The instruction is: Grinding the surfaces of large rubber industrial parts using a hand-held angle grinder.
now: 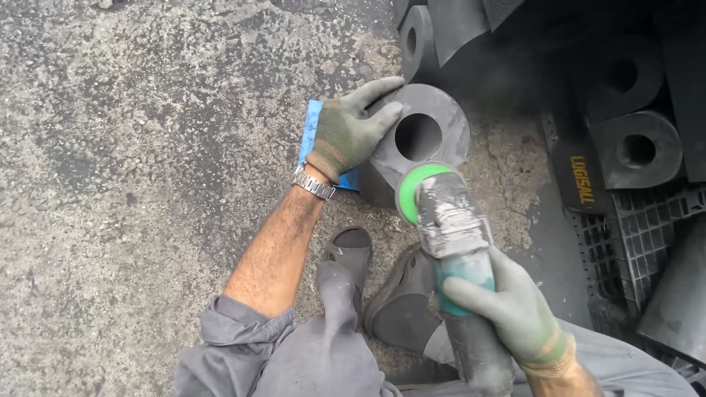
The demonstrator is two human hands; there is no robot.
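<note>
Left hand [351,131]: gloved, grip spread flat against block's left side. Block [434,121]: dark, round-topped, bored through, standing on concrete floor [110,184] over blue sheet [310,129]. Grinder [448,228]: green-rimmed disc at block's front. Right hand [511,309]: gloved, grip clamped around grinder body.

Two gloved hands are showing, the left hand [351,129] and the right hand [507,309]. One grinder [448,220] is working. Four holed dark blocks are lying around: one near [423,143], three far right [640,151]. Two sandals [351,250] are showing.
</note>
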